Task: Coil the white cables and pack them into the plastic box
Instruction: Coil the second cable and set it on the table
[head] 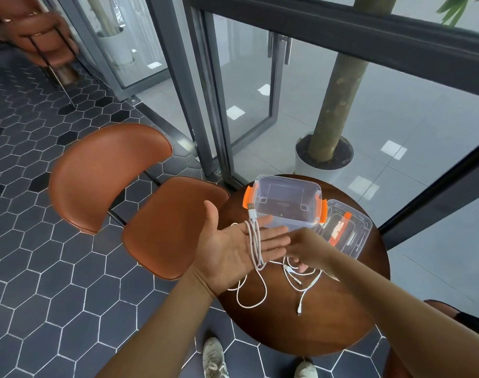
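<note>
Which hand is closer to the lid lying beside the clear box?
The right hand. It is just in front of the lid, almost at its edge. The left hand, wrapped with white cable, is farther left.

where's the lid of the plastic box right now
In the head view the lid lies flat on the round wooden table, right of the open plastic box and touching its right orange latch, just beyond the right hand.
</note>
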Motion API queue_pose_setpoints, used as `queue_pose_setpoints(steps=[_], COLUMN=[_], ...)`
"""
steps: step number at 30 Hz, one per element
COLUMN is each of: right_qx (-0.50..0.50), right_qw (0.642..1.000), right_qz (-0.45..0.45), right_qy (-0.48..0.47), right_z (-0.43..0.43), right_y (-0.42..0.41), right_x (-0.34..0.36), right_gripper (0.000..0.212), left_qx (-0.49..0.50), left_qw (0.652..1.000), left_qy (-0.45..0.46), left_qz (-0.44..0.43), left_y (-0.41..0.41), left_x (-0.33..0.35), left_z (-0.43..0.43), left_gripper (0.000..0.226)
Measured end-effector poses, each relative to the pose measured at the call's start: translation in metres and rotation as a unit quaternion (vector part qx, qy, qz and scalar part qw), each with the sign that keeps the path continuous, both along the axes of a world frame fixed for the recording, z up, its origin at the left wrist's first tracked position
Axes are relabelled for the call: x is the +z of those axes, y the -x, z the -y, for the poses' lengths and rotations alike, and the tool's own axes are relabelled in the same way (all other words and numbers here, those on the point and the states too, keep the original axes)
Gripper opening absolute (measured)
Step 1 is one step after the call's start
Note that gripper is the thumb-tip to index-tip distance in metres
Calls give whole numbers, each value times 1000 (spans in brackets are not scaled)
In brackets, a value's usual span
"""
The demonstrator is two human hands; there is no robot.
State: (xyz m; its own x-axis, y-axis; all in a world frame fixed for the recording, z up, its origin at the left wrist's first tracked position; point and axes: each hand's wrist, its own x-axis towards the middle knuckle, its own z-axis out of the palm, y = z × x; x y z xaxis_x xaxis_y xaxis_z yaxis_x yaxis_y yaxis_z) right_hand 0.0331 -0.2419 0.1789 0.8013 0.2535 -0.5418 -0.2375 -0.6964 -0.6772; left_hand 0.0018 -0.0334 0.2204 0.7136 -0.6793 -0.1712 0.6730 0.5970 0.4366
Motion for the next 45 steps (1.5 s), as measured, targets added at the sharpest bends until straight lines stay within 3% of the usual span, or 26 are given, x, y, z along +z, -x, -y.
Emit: queue_pose_setpoints(steps=[5,10,13,16,19,23,26,31,35,37,38,39,41,43,45], right_qx=[95,90,152,170,89,-20,-59,-64,-63,-73,-87,-120,-210,-264,-284], right_qw=[995,993,975,920,906,956,964,959,957,975,983,978,931,879,848], right_qz=[3,54,162,315,389,291,232,268,279,207,142,75,-40,-100,-125], right_qy=[32,-58,30,159,143,-18,-112,-64,-44,-33,-77,-151,-296,-385,-430], right_z=[-10,-17,-25,-31,-33,-39,-43,-39,-28,-24,-24,-24,-26,-29,-32], right_y=[-25,-46,-44,-30,-11,22,42,66,61,53,51,48,45,43,44], right_x=[20,73,91,91,83,63,42,13,0,4,7,9,8,10,13], right_gripper=[21,8,13,23,22,11,6,7,5,8,8,13,27,30,26], left_qx=[-106,-148,-119,-70,12,90,123,190,168,166,168,169,153,132,123], left_qw=[993,977,968,960,970,989,986,974,979,979,978,978,982,985,985], left_qy=[-24,-155,-221,-271,-240,-96,-78,-65,-36,-35,-31,-29,-28,-44,-65], left_qz=[39,21,1,-2,-43,-74,-81,-103,-109,-113,-116,-117,-109,-101,-97], left_y=[3,0,-3,-7,-11,-14,-16,-18,-16,-14,-14,-14,-12,-11,-10], left_x=[6,0,-3,-6,-13,-19,-17,-7,-7,-9,-10,-10,-7,-1,2], left_z=[5,5,6,9,11,11,15,22,23,23,23,23,24,24,23], left_gripper=[133,129,130,121,118,113,107,97,102,104,104,104,104,102,92])
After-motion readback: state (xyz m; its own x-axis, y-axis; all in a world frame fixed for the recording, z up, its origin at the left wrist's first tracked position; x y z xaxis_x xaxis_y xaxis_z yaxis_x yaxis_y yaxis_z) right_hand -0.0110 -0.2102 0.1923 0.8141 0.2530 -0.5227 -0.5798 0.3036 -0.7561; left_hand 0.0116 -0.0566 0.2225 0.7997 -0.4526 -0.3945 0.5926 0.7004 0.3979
